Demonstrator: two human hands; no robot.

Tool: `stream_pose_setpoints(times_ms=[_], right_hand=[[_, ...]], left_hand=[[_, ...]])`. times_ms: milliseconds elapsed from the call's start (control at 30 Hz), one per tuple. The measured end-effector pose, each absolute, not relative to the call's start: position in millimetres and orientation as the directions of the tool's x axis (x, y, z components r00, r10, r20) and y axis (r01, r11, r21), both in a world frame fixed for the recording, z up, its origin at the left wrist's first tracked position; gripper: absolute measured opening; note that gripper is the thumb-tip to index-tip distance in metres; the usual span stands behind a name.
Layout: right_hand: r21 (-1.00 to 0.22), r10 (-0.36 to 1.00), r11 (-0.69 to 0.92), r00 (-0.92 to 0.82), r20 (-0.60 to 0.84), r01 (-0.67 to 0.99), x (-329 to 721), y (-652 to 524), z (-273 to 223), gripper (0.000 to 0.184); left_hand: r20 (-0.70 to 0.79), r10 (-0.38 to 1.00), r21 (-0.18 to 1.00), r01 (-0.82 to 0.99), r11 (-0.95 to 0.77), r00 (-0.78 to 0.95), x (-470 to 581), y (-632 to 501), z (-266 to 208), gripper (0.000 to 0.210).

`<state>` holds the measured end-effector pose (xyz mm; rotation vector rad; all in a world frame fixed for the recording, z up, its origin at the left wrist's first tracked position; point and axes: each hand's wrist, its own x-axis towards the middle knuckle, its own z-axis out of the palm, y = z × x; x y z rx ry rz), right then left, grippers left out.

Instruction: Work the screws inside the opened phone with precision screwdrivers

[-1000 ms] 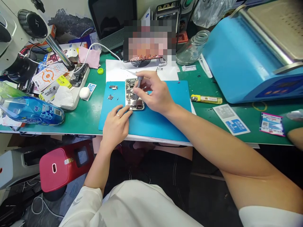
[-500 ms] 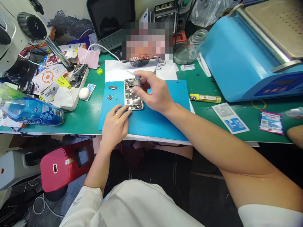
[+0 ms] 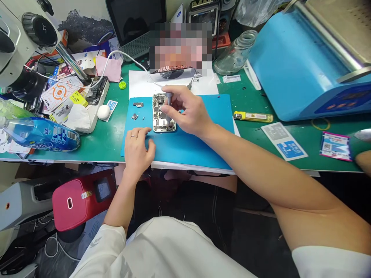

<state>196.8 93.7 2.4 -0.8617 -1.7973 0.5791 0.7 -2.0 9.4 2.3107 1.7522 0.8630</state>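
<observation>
An opened phone (image 3: 157, 112) lies on the blue mat (image 3: 197, 150) with its inner parts bare. My right hand (image 3: 189, 112) grips a small grey screwdriver (image 3: 169, 101) between thumb and fingers. The tool stands nearly upright over the phone, its lower end at the lower right part of the phone. Beside the phone's lower left corner, my left hand (image 3: 139, 148) rests on the mat, loosely bent, thumb apart, holding nothing visible. Left of the phone lie a small metal part (image 3: 138, 104) and another little part (image 3: 135, 116).
A blue bottle (image 3: 43, 133) lies at the left, near a microscope stand (image 3: 72, 61). On the right are a yellow cutter knife (image 3: 253, 116), a printed card (image 3: 284, 141) and a large blue machine (image 3: 286, 69). A glass jar (image 3: 234, 54) leans behind.
My left hand has drawn back from the phone's lower edge, down and left. The screwdriver has tipped more upright, its lower end now over the phone's lower right.
</observation>
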Motion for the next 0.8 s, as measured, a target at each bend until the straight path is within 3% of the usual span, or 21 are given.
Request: stream_pose_setpoints(times_ms=[233,400,600,800], right_hand=[[-0.770,0.798,0.592,-0.306,0.519,0.238,197,90,5,0.045],[-0.812,0.758,0.576,-0.430,0.490,0.092,193,79,14,0.044],[-0.739,0.646,0.673,-0.463,0.607,-0.031,186,69,16,0.042],[-0.633,0.573,0.774,-0.435,0.695,0.009,185,68,17,0.041]], left_hand=[[0.365,0.918,0.395,0.867,-0.304,0.155,1,-2,8,0.017],[0.371,0.905,0.371,0.861,-0.349,0.207,0,-2,5,0.025],[0.394,0.902,0.417,0.841,-0.346,0.176,-1,-3,6,0.011],[0.404,0.897,0.414,0.840,-0.352,0.177,-2,-4,6,0.005]])
